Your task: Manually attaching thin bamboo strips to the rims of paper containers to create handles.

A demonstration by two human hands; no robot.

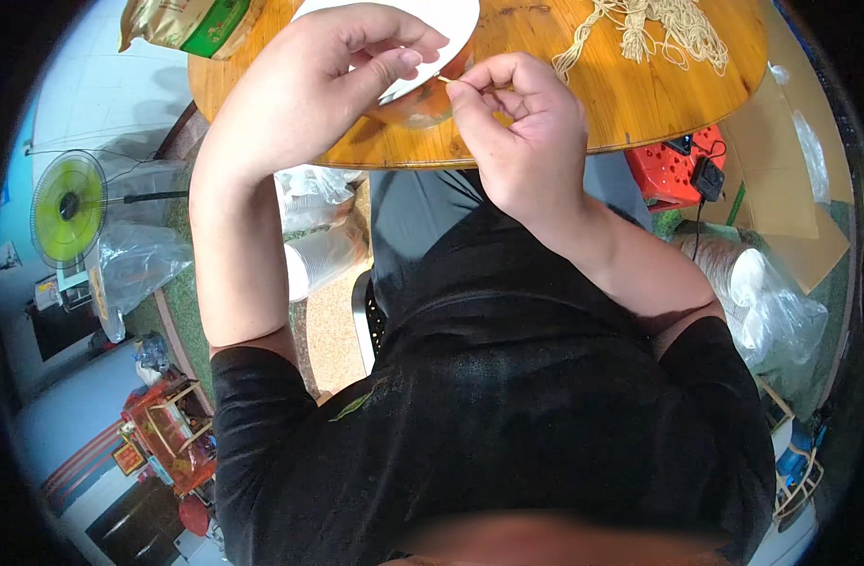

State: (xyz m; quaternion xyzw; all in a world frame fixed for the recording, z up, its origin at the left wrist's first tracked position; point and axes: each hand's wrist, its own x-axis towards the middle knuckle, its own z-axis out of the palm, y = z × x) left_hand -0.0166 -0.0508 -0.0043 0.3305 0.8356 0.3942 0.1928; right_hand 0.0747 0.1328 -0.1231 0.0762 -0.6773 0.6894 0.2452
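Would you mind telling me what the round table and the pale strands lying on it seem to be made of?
The round table looks like varnished wood: orange-brown, with grain lines and a glossy sheen. The pale strands look like undyed cotton or similar fibre cord: cream, matte, limp and twisted, though the exact fibre cannot be told.

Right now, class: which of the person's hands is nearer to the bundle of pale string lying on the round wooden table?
Right. The right hand sits just below-left of the pale string bundle; the left hand is farther left, over the white dish.
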